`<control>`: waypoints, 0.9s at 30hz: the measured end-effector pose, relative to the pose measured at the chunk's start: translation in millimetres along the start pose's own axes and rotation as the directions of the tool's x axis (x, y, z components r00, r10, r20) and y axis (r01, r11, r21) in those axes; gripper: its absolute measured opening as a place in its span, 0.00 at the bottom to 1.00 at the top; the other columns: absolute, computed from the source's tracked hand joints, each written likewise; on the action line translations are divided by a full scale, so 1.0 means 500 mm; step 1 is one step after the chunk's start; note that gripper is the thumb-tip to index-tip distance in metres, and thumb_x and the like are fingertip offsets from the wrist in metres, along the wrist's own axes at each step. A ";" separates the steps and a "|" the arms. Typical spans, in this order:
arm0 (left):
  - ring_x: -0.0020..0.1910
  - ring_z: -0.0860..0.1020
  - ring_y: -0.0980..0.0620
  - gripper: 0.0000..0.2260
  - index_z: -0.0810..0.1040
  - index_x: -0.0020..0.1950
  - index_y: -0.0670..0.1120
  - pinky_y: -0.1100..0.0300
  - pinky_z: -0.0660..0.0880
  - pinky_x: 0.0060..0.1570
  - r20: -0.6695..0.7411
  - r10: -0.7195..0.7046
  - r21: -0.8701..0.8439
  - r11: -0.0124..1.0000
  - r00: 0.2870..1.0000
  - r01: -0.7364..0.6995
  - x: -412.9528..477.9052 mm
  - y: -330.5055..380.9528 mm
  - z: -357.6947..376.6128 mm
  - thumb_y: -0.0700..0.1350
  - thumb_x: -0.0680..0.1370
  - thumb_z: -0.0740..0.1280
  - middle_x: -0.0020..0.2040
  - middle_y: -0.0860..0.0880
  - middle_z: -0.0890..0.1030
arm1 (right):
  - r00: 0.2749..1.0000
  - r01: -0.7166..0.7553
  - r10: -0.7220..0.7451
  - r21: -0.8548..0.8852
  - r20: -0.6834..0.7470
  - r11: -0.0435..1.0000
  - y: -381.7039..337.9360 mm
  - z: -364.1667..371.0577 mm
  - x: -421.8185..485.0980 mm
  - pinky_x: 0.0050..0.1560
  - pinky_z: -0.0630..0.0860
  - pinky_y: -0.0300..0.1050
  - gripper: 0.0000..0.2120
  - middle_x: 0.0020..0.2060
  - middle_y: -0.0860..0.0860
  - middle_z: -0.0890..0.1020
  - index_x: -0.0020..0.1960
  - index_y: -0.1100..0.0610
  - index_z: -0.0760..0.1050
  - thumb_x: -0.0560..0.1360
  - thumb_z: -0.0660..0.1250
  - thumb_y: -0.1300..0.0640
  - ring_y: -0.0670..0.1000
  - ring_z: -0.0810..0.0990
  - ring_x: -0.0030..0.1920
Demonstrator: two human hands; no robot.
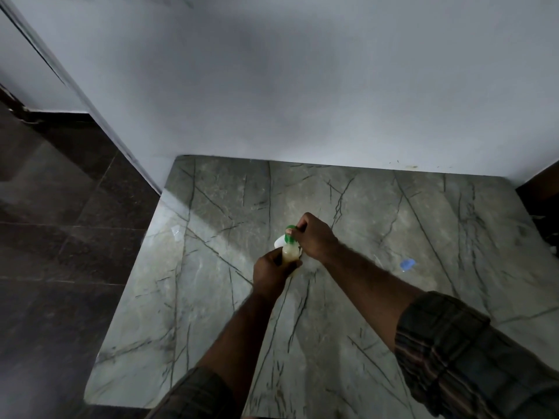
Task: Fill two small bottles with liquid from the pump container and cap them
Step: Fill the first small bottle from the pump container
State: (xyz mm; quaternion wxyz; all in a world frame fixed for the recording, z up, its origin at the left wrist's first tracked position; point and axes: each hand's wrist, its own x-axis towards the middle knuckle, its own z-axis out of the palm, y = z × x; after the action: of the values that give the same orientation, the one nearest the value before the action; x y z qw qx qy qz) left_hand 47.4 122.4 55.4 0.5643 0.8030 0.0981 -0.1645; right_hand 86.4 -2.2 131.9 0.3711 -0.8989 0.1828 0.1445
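At the middle of the marble table stands a pump container (291,253) with pale yellowish liquid and a green pump head (289,229). My left hand (272,272) grips its lower body from the near side. My right hand (314,237) comes from the right, its fingers curled over the green pump head. A small white rounded object (279,242), maybe a small bottle, sits right against the container's left side, partly hidden. A blue cap (407,264) lies on the table to the right. A small clear item (176,231) lies near the left edge.
The grey veined marble table (363,328) butts against a white wall (302,86) at the back. Dark floor tiles (60,237) lie to the left, below the table's left edge. Dim light leaves small details hard to read.
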 end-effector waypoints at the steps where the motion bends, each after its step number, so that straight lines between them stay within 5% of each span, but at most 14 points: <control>1: 0.49 0.85 0.51 0.20 0.84 0.60 0.47 0.47 0.82 0.54 0.000 -0.006 0.010 1.000 1.000 0.006 0.000 -0.001 0.002 0.48 0.70 0.79 0.49 0.49 0.87 | 1.000 -0.002 0.002 0.003 -0.003 1.000 0.004 0.004 -0.001 0.59 0.76 0.55 0.14 0.50 0.54 0.82 0.54 0.57 0.74 0.78 0.67 0.46 0.54 0.80 0.52; 13: 0.48 0.84 0.53 0.21 0.83 0.61 0.47 0.50 0.83 0.53 -0.001 0.003 0.040 0.999 1.000 -0.003 0.003 -0.005 0.003 0.48 0.70 0.79 0.49 0.50 0.86 | 1.000 -0.022 0.022 0.017 -0.008 1.000 0.013 0.011 -0.001 0.61 0.74 0.59 0.14 0.48 0.52 0.82 0.52 0.55 0.73 0.78 0.67 0.45 0.55 0.80 0.53; 17: 0.50 0.85 0.48 0.20 0.83 0.61 0.46 0.46 0.82 0.55 -0.010 -0.002 0.013 1.000 1.000 0.002 0.003 -0.002 0.006 0.46 0.70 0.79 0.49 0.47 0.87 | 1.000 -0.007 0.007 0.016 0.006 1.000 0.012 0.007 0.007 0.55 0.75 0.51 0.15 0.51 0.55 0.82 0.54 0.58 0.74 0.78 0.67 0.46 0.55 0.80 0.53; 27: 0.51 0.84 0.46 0.21 0.82 0.62 0.45 0.44 0.81 0.55 -0.006 -0.004 0.052 0.999 1.000 0.004 0.004 -0.013 0.008 0.48 0.70 0.79 0.51 0.46 0.86 | 1.000 0.004 -0.004 0.005 -0.004 1.000 0.017 0.012 0.008 0.59 0.76 0.56 0.15 0.51 0.55 0.82 0.54 0.58 0.74 0.78 0.68 0.46 0.56 0.80 0.54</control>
State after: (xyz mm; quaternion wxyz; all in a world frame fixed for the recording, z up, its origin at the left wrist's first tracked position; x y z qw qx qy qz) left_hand 46.7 120.9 47.8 0.5425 0.8178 0.0969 -0.1659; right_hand 85.5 -4.3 121.1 0.3734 -0.8985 0.1822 0.1414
